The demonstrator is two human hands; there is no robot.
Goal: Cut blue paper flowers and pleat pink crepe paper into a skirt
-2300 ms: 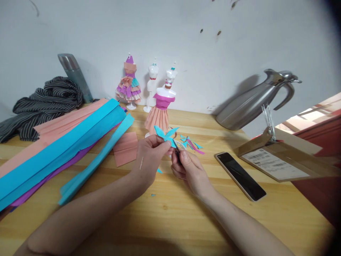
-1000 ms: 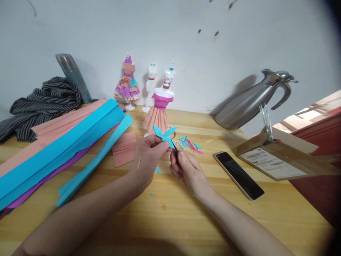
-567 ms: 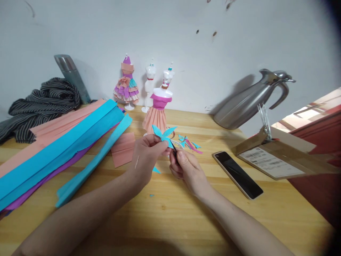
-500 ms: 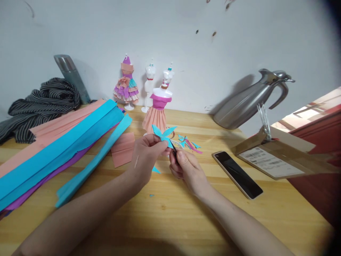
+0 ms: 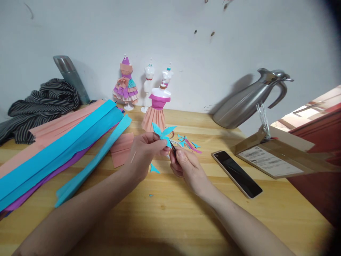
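My left hand (image 5: 146,149) pinches a bright blue crepe-paper flower shape (image 5: 164,132) with pointed petals between thumb and fingertips. From the right, my right hand (image 5: 186,165) grips small dark scissors (image 5: 173,147), whose tip meets the paper's lower right edge; most of the handles are hidden by the fingers. Blue paper scraps (image 5: 195,145) and a magenta strip (image 5: 192,145) lie just beyond. Another blue scrap (image 5: 154,169) is below my left hand. Right behind the paper stands a small dress form (image 5: 161,103) in a magenta top and pleated peach skirt.
Crepe-paper lengths (image 5: 87,129) and a folded peach piece (image 5: 122,149) lie left, near a striped cloth (image 5: 45,99) and a flask (image 5: 71,76). More dress forms (image 5: 126,83) stand by the wall. At right are a phone (image 5: 237,174), a cardboard box (image 5: 282,158) and a steel jug (image 5: 245,99).
My left hand has shifted very slightly left, showing more of the blue scrap beneath it. Both hands keep their holds, and the scissors' tip stays at the paper's edge.
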